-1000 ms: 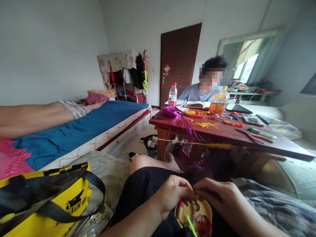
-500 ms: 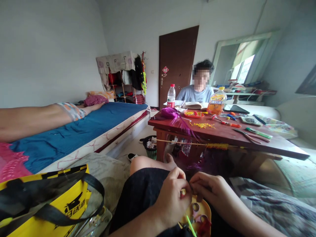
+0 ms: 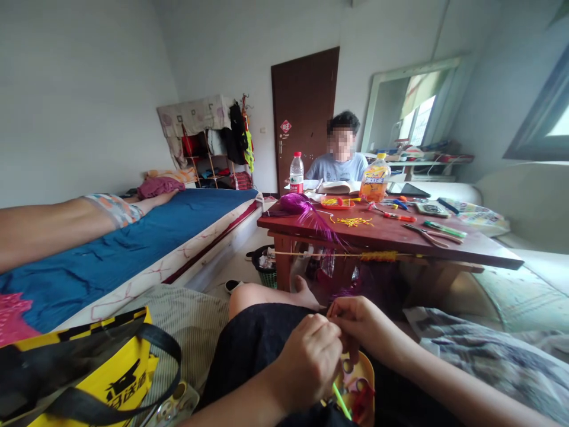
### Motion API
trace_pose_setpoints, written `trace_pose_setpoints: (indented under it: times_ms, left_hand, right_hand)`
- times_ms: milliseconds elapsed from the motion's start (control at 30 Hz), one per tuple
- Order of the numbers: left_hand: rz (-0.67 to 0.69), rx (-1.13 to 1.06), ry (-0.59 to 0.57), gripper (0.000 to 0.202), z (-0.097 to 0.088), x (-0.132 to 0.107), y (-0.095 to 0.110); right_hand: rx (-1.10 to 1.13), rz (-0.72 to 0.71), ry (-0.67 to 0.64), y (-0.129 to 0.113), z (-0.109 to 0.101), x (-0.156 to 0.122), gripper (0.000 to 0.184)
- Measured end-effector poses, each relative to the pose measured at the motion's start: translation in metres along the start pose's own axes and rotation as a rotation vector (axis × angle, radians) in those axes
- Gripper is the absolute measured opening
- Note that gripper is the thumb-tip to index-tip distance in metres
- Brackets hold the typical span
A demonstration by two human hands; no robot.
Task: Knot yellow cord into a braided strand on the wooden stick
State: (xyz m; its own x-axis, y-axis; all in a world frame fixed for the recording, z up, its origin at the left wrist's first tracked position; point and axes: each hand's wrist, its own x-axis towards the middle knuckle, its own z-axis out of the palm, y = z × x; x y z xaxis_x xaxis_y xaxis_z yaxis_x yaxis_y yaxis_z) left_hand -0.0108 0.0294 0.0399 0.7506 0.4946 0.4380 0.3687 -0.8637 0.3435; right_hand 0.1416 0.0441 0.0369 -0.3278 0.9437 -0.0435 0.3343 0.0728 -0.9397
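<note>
My left hand (image 3: pixel 309 362) and my right hand (image 3: pixel 358 323) meet over my lap, fingers curled and pinched together on something small I cannot make out. Under them lies a yellow tray (image 3: pixel 360 388) of small craft pieces, with a green stick (image 3: pixel 341 406) beside it. Just beyond the hands, a thin wooden stick (image 3: pixel 338 255) with an orange-yellow wrapped section (image 3: pixel 379 256) runs along the front of the red-brown table (image 3: pixel 444 248). A purple feathery bundle (image 3: pixel 300 204) lies on the table's near left corner.
On the table are a water bottle (image 3: pixel 296 172), an orange drink bottle (image 3: pixel 374 179), pliers (image 3: pixel 429 234), pens and an open book. A person sits behind it. Another person's leg (image 3: pixel 57 222) lies on the blue bed. A yellow bag (image 3: pixel 84 373) sits at my left; a waste basket (image 3: pixel 265 267) stands by the table.
Both hands rose off the yellow tray and drew closer together, the left fist now partly covering it. The view swung a little to the right.
</note>
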Motion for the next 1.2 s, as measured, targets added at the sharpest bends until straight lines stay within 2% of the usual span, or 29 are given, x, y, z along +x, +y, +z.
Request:
trace_pose_setpoints:
  times_ms: [67, 133, 167, 233, 300, 367, 400, 533, 600, 667, 767, 867, 967, 1067, 1200]
  left_hand:
    - [-0.134, -0.160, 0.101, 0.024, 0.003, 0.005, -0.002]
    - [-0.373, -0.449, 0.226, 0.017, 0.005, 0.011, -0.004]
    - [-0.522, -0.651, 0.266, 0.013, 0.006, 0.013, -0.006]
    - [-0.776, -1.043, 0.258, 0.005, 0.007, 0.018, -0.008]
    - [-0.904, -1.294, 0.188, 0.004, 0.009, 0.019, -0.010]
    - [-0.941, -1.376, 0.152, 0.008, 0.012, 0.019, -0.010]
    - [-0.955, -1.407, 0.146, 0.008, 0.013, 0.018, -0.010]
    - [-0.969, -1.455, 0.181, 0.009, 0.015, 0.016, -0.004]
    - [-0.941, -1.441, 0.215, 0.008, 0.012, 0.016, 0.000]
    - [-0.835, -1.291, 0.268, 0.007, 0.009, 0.016, 0.004]
    - [-0.615, -0.863, 0.325, 0.011, 0.003, 0.015, 0.010]
    - [-0.487, -0.587, 0.316, 0.017, 0.000, 0.012, 0.015]
    - [-0.417, -0.462, 0.307, 0.018, 0.000, 0.010, 0.019]
    - [-0.392, -0.385, 0.305, 0.017, 0.000, 0.007, 0.021]
    - [-0.366, -0.339, 0.308, 0.016, 0.004, 0.004, 0.020]
  right_hand:
    - [-0.111, -0.065, 0.080, -0.004, -0.001, -0.005, 0.015]
    - [-0.352, -0.250, 0.161, -0.007, -0.003, -0.012, 0.019]
    - [-0.492, -0.387, 0.168, -0.008, -0.005, -0.016, 0.021]
    - [-0.789, -0.749, 0.153, -0.006, -0.010, -0.023, 0.026]
    - [-0.993, -1.063, 0.174, -0.004, -0.015, -0.029, 0.028]
    - [-1.135, -1.242, 0.245, -0.004, -0.019, -0.033, 0.031]
    - [-1.156, -1.260, 0.268, -0.004, -0.021, -0.035, 0.033]
    - [-1.125, -1.244, 0.281, -0.004, -0.019, -0.038, 0.038]
    - [-1.016, -1.137, 0.260, -0.003, -0.016, -0.039, 0.037]
    - [-0.845, -0.925, 0.226, -0.003, -0.013, -0.039, 0.036]
    - [-0.571, -0.532, 0.189, -0.005, -0.009, -0.039, 0.029]
    - [-0.364, -0.291, 0.140, -0.011, -0.008, -0.039, 0.024]
    - [-0.216, -0.208, 0.126, -0.015, -0.007, -0.038, 0.021]
    - [-0.111, -0.186, 0.142, -0.014, -0.006, -0.038, 0.020]
    - [-0.124, -0.183, 0.186, -0.012, -0.004, -0.039, 0.020]
